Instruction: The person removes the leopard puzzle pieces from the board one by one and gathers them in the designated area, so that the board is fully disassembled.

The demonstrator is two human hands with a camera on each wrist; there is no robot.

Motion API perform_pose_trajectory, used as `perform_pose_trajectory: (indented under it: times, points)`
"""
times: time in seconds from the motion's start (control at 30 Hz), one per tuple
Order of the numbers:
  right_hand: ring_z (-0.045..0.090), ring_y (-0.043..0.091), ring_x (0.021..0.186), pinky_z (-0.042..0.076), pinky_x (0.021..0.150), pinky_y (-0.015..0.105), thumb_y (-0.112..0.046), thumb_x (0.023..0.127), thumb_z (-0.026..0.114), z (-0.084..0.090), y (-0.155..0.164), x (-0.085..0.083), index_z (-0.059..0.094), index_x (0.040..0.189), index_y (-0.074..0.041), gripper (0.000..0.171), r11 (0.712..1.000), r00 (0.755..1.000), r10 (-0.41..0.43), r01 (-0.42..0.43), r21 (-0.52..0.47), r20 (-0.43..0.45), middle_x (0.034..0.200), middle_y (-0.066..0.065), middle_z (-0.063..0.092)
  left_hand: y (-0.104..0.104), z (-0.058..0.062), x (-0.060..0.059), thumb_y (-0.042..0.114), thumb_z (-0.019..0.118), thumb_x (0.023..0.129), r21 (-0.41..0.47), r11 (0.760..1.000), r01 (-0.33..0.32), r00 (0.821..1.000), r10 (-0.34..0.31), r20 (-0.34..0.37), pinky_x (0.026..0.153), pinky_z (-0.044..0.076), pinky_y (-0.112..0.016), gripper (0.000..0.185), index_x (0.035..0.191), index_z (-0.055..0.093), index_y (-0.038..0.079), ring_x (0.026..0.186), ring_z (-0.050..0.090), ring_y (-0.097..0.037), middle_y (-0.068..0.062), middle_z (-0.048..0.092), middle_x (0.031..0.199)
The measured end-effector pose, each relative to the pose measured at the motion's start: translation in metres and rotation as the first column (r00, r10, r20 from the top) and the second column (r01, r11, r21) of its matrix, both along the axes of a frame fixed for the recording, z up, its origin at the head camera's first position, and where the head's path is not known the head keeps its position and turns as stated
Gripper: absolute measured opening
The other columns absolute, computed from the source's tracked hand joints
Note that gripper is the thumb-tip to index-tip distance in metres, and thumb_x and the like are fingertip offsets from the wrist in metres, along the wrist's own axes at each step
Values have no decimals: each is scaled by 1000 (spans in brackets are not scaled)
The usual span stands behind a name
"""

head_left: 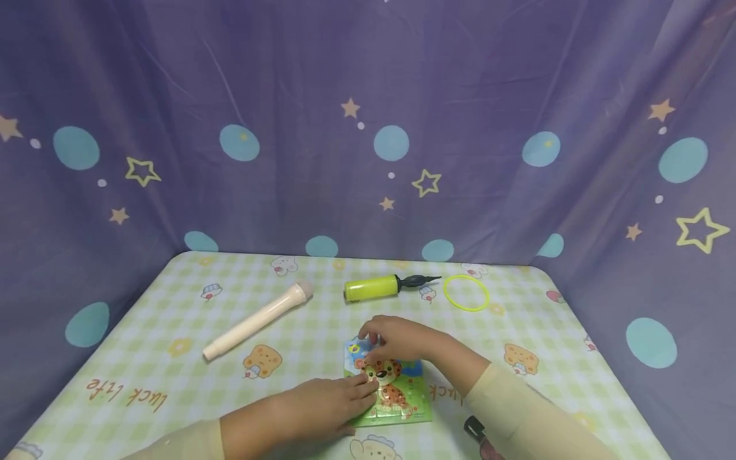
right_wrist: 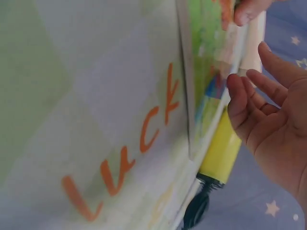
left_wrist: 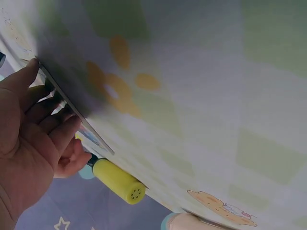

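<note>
Head view: left hand (head_left: 322, 402) rests flat, fingers straight, on tiger puzzle (head_left: 391, 390) at the desk (head_left: 144, 358) front centre; right hand (head_left: 397, 338) touches its far edge, fingers relaxed.
Left wrist: fingers on puzzle edge; yellow pump (left_wrist: 117, 181) beyond.
Right wrist: palm open beside puzzle.

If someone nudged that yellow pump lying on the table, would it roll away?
Probably. The yellow pump is a round cylinder lying on its side, so a sideways nudge would likely roll it. Its black nozzle might make it curve. It looks plastic, probably light.
</note>
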State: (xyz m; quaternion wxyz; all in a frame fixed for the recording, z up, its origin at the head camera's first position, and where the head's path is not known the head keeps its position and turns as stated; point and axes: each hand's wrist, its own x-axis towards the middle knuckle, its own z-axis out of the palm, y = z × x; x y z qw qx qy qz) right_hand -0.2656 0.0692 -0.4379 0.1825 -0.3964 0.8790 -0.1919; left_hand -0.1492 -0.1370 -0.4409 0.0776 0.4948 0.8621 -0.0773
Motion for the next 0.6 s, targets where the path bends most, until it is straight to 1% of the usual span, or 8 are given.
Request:
perform_pose_trajectory:
  times: [0.13, 0.2, 0.3, 0.37, 0.43, 0.5, 0.6]
  points:
    - [55, 3, 86, 49, 79, 23, -42, 88, 72, -11, -9, -6, 63, 119, -24, 37, 1000, 999, 0, -1, 11, 46, 98, -10, 58, 2, 3, -2, 45, 56, 97, -2, 1000, 15, 1000, -15, -5, 100, 49, -26, 59, 149, 43, 19, 143, 38, -18, 1, 36, 157]
    - [54, 4, 87, 49, 80, 23, -43, 87, 73, -14, -10, -8, 63, 115, -25, 34, 1000, 998, -9, 8, 11, 67, 97, -10, 56, 3, 4, -3, 45, 57, 96, -6, 1000, 29, 999, -30, -21, 96, 51, -24, 59, 148, 45, 19, 142, 40, -17, 1, 39, 156]
    - [52, 6, 89, 47, 81, 24, -42, 87, 73, -15, -10, -8, 62, 113, -25, 33, 1000, 993, -27, 27, 2, 113, 100, -9, 55, 4, 4, -4, 46, 58, 95, -14, 999, 32, 999, -32, -21, 92, 53, -22, 60, 147, 46, 20, 142, 40, -17, 1, 40, 155]
    - [52, 7, 91, 47, 82, 24, -41, 87, 74, -15, -10, -8, 62, 113, -25, 33, 999, 987, -36, 38, -10, 155, 102, -7, 54, 5, 4, -5, 46, 58, 94, -21, 999, 25, 1000, -25, -13, 91, 53, -21, 61, 148, 46, 20, 142, 40, -17, 1, 40, 155]
    - [51, 8, 93, 46, 83, 24, -39, 87, 74, -15, -11, -9, 62, 114, -24, 33, 998, 977, -51, 57, -20, 208, 104, -6, 54, 5, 4, -5, 46, 59, 94, -26, 1000, 8, 1000, -8, 11, 91, 53, -21, 61, 148, 45, 20, 142, 39, -17, 1, 39, 156]
    - [50, 10, 94, 45, 83, 25, -37, 87, 74, -14, -11, -9, 61, 114, -24, 32, 997, 965, -66, 74, -24, 255, 105, -4, 52, 5, 3, -6, 45, 59, 94, -27, 1000, 5, 1000, -4, 17, 92, 53, -21, 61, 148, 46, 20, 142, 39, -17, 2, 39, 156]
    - [48, 12, 95, 44, 83, 27, -34, 88, 74, -12, -13, -9, 60, 113, -23, 31, 996, 952, -80, 90, -22, 297, 106, -2, 51, 4, 3, -5, 45, 59, 94, -27, 1000, 6, 1000, -5, 14, 93, 52, -21, 61, 148, 46, 20, 142, 39, -17, 2, 39, 156]
